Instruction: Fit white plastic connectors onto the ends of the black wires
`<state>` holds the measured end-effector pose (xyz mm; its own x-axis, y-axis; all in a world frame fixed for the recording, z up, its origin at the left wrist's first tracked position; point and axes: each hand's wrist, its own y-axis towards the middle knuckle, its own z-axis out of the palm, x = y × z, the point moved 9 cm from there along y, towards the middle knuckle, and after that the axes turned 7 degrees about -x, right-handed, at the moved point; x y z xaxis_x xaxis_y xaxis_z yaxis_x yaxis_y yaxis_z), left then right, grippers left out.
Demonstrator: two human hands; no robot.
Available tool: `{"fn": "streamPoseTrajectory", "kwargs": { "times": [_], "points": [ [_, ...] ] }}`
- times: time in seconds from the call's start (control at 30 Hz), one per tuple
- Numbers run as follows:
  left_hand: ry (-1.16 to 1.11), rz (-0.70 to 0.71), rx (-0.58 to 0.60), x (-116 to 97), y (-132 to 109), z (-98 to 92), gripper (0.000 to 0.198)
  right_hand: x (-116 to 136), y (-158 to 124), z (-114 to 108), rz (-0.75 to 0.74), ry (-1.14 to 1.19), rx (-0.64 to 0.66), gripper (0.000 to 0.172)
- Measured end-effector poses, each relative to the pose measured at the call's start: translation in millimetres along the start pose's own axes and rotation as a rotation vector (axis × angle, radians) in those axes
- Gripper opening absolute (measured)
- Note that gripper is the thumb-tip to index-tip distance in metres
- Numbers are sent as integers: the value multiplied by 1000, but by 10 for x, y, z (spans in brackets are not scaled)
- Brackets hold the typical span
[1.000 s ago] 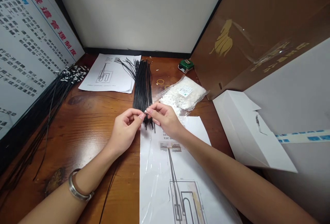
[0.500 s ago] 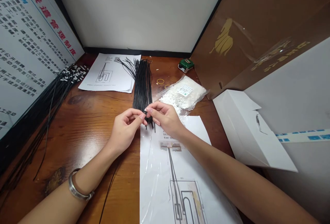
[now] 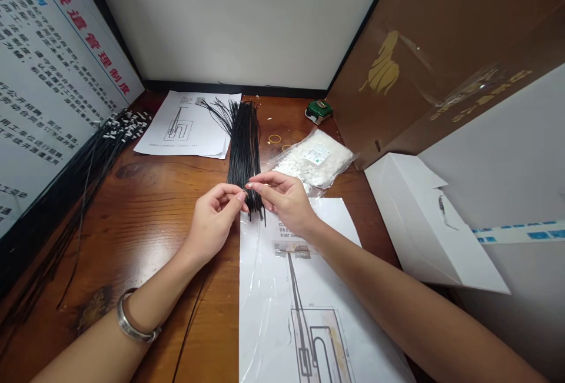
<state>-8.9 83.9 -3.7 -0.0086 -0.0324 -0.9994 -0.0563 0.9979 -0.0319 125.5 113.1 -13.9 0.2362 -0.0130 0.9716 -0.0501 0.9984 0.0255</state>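
Note:
My left hand (image 3: 214,221) is closed in a pinch on the end of a thin black wire, whose tail (image 3: 189,324) emerges below my forearm. A small metallic tip shows at its fingertips. Close beside it, my right hand (image 3: 285,200) pinches a small white connector (image 3: 248,185), partly hidden by the fingers. The fingertips of both hands are nearly touching. Just behind them lies a thick bundle of black wires (image 3: 244,147), with its near ends under my fingers. A clear bag of white connectors (image 3: 324,159) lies beyond my right hand.
A printed drawing (image 3: 265,312) under clear plastic lies beneath my right arm, and more sheets (image 3: 154,136) lie at the back left. Wires with white ends (image 3: 126,127) rest on the left. A green tape measure (image 3: 318,111) and a white box (image 3: 415,218) stand right.
My fingertips have drawn slightly apart, showing the metallic tip and white connector more clearly. The black wire's tail beneath my left forearm has shifted a little to the right.

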Motion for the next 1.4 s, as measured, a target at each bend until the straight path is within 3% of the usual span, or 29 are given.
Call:
{"fn": "streamPoseTrajectory", "kwargs": {
  "times": [0.47,0.73,1.0,1.4],
  "points": [
    [9,-2,-7,-3,-5,16,19,-15,-4,54,31,39,87,25],
    [101,38,28,-57,-39,34,18,-68,3,73,153,80,202,19],
    [176,88,84,-123,-71,96,18,-117,15,72,180,70,278,13],
    [163,84,74,-151,-65,97,16,-94,7,77,169,64,276,11]
  ]
}}
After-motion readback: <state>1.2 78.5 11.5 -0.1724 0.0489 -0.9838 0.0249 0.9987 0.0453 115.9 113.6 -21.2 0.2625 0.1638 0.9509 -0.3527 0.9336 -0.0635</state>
